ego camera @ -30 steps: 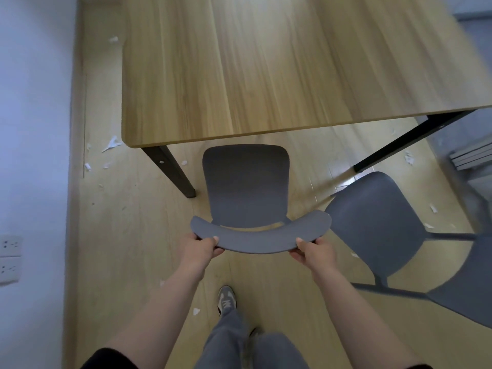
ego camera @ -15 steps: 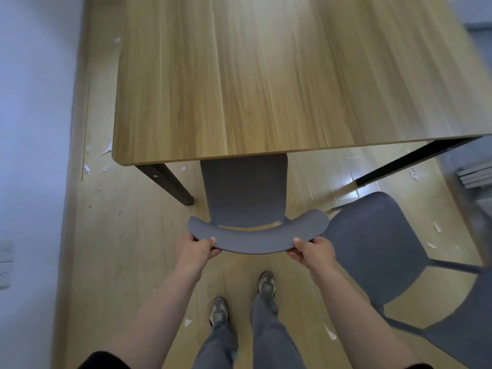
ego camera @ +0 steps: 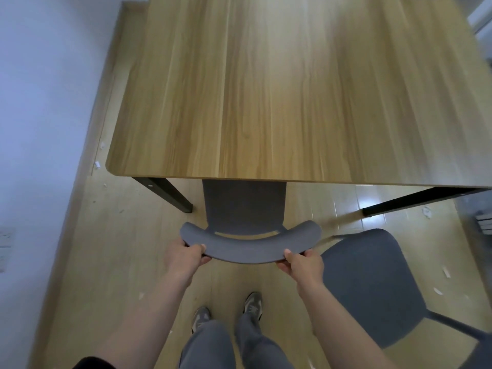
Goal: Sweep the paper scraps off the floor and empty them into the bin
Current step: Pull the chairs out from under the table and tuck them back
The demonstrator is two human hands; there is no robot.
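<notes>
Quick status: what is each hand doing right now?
Left hand: grips the grey chair's backrest at its left end.
Right hand: grips the same backrest at its right end.

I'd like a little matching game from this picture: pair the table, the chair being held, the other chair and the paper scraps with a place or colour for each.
Things:
1. table
2. held chair
3. second chair
4. paper scraps

Places or colours:
A. scattered on the floor
B. seat partly under the table, backrest held by the left hand and right hand
C. on the right, out from under the table
D. light wood colour

Pairs: 1-D, 2-B, 3-C, 4-A
</notes>
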